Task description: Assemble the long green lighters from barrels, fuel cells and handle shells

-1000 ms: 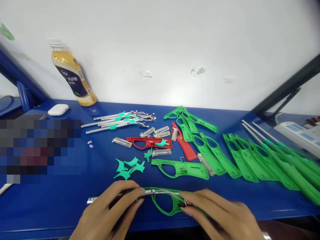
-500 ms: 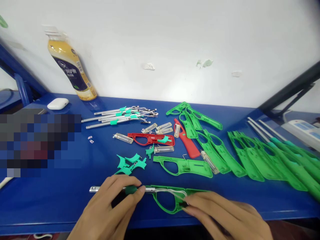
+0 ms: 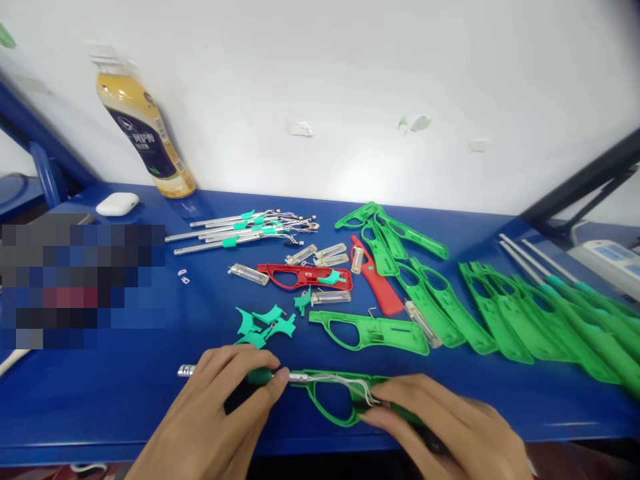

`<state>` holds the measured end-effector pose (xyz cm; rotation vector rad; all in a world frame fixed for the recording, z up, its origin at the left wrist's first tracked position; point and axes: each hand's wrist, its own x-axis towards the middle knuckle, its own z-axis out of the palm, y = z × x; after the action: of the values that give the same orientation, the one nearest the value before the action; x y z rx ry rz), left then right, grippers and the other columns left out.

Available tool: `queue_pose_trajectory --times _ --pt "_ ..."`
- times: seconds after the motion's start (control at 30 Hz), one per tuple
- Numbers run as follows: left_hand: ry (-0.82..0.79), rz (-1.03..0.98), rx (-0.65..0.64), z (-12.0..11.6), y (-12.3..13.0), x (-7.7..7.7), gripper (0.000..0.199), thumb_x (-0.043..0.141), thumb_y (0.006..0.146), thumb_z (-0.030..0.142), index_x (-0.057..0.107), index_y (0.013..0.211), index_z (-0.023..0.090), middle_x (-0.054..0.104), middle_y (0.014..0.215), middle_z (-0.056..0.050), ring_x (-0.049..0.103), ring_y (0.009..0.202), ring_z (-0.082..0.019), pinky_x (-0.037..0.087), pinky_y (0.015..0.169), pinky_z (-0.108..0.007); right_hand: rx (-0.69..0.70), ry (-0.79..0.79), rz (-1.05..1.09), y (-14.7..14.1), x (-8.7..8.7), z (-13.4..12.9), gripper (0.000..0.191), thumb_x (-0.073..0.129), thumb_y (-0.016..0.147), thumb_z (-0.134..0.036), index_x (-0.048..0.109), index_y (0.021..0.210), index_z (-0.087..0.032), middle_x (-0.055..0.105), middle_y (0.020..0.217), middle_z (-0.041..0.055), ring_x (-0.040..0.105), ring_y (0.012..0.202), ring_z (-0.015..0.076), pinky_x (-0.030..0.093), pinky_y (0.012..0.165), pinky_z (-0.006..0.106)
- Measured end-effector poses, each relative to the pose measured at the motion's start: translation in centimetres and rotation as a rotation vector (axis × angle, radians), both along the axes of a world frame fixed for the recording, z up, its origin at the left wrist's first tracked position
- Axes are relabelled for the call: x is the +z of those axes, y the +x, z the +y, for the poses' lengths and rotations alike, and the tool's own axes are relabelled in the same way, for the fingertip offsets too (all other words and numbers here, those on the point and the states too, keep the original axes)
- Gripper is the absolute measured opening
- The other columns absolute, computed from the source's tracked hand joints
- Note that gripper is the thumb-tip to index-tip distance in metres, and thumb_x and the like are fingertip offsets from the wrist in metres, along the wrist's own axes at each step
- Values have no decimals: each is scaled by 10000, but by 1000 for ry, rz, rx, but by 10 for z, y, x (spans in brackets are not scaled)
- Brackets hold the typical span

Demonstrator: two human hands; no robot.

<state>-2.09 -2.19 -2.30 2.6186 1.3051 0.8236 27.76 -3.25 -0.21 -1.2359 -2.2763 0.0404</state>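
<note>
My left hand (image 3: 215, 407) is closed on a silver metal tube (image 3: 299, 377) with a dark green sleeve (image 3: 261, 377). White wires (image 3: 345, 379) run from the tube's right end toward my right hand (image 3: 440, 413). Beneath the wires lies a green handle shell (image 3: 314, 399) with its hollow side up. The fingers of my right hand pinch a small dark piece at the wire ends, over the shell's right part, most of which they cover. Just behind is another green shell (image 3: 390, 333), and teal triggers (image 3: 273, 327) sit behind my left hand.
Wired metal tubes (image 3: 235, 233) lie at the back left, near a leaning bottle (image 3: 145, 133) and a white case (image 3: 117, 204). Red shells (image 3: 285, 277), clear tanks (image 3: 330, 297) and several green shells (image 3: 505, 307) spread across the blue table (image 3: 125, 400).
My right hand has shifted slightly left and tilted, and the wires between the hands now bend down more near its fingertips. The tube has moved a little left with my left hand.
</note>
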Motion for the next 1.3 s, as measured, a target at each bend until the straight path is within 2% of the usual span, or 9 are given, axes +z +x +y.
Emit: queue_pose_trajectory --times 0.27,0.37,0.5,0.63,0.73,0.83,0.97,1.07,1.3 --pt "83 -29 -22 4 9 13 238 577 982 60 665 1132 223 665 1116 -33 576 1063 -169 471 939 -304 29 -13 -74 14 -7 -1 215 550 1067 -409 744 1135 -347 796 1012 -87 791 812 64 617 682 128" --pt "114 -17 5 9 12 23 253 570 998 89 653 1199 219 671 1122 -31 591 1023 -169 449 949 -330 28 -13 -60 14 -7 -2 202 556 1066 -370 749 1121 -350 795 1001 -91 791 813 66 623 700 132" --pt "139 73 63 33 17 39 272 519 1043 142 633 1271 238 668 1163 -37 616 1040 -206 445 982 -393 27 -9 -42 14 -7 -1 218 548 1067 -342 761 1113 -338 801 1001 -78 795 816 78 623 695 135" --pt "45 213 -6 71 20 50 314 444 1044 139 664 1251 228 675 1161 -79 622 1067 -261 517 913 -423 59 -4 -20 14 -9 1 237 528 1075 -309 756 1137 -333 807 1016 -79 796 841 73 609 703 119" --pt "-10 303 -51 90 23 53 292 443 1038 149 697 1158 226 693 1119 -85 641 1034 -270 536 888 -440 58 -19 28 13 -9 0 202 556 1066 -308 743 1143 -303 802 1010 -65 792 844 69 600 709 109" --pt "-13 335 -65 96 30 53 245 484 1031 174 702 1135 212 711 1067 -85 667 1006 -278 539 885 -457 45 -43 88 10 -9 -1 178 576 1057 -303 738 1129 -285 795 990 -52 787 813 70 593 686 109" --pt "3 329 -59 94 35 54 281 427 1058 195 706 1089 201 731 991 -72 688 868 -230 540 806 -395 21 -45 111 6 -8 0 227 533 1077 -327 754 1092 -278 798 970 -42 782 766 73 591 649 118" --pt "9 310 -51 96 31 54 331 392 1059 191 714 1135 198 722 1011 -85 681 877 -227 532 748 -357 17 -52 119 5 -8 0 234 526 1080 -336 752 1083 -275 795 966 -42 777 755 73 592 640 125" --pt "-16 329 -183 116 18 54 334 432 1003 104 729 1042 252 662 1045 -40 606 833 -159 432 640 -268 33 -74 129 8 -10 -2 177 569 1060 -294 729 1132 -276 789 999 -40 779 781 77 594 663 127"
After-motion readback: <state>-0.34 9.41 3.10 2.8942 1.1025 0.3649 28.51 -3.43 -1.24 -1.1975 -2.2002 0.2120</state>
